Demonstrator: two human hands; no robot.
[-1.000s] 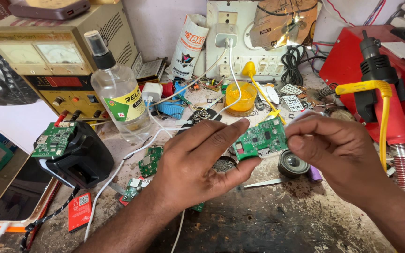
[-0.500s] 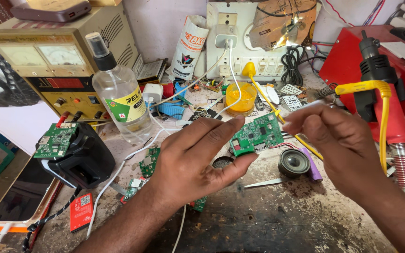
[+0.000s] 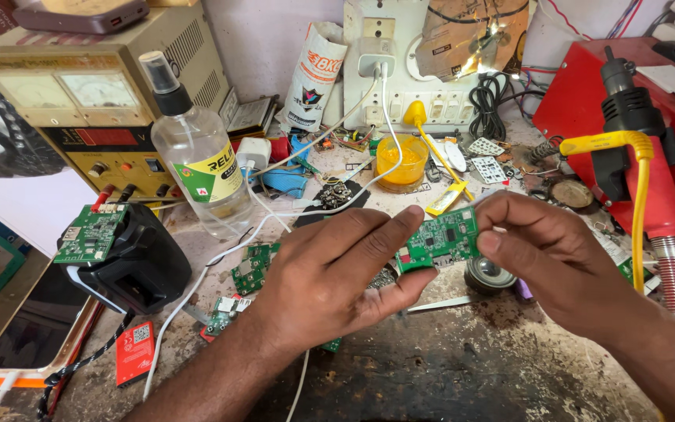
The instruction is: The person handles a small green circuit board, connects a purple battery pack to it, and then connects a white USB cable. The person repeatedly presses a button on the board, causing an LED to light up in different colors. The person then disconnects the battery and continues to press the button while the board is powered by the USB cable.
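Holding a small green circuit board [image 3: 441, 238] above a cluttered, stained workbench [image 3: 447, 375], the person grips it from both ends in the head view. The left hand [image 3: 337, 273] pinches the board's left end between thumb and forefinger, the other fingers spread loosely. The right hand [image 3: 556, 250] closes on the board's right end with fingertips and thumb. The board sits between the two hands, tilted slightly, its component side facing the camera.

Just below it a round metal part [image 3: 487, 275] rests on the bench. Further green boards [image 3: 253, 266] lie left of the left hand, crossed by a white cable [image 3: 220, 254]. Behind them stands a clear spray bottle [image 3: 201, 160], beside a beige power supply [image 3: 95, 86]. A small orange cup [image 3: 400, 164] stands near the wall sockets, and a red station [image 3: 626, 117] with a yellow cable [image 3: 641, 195] occupies the right.
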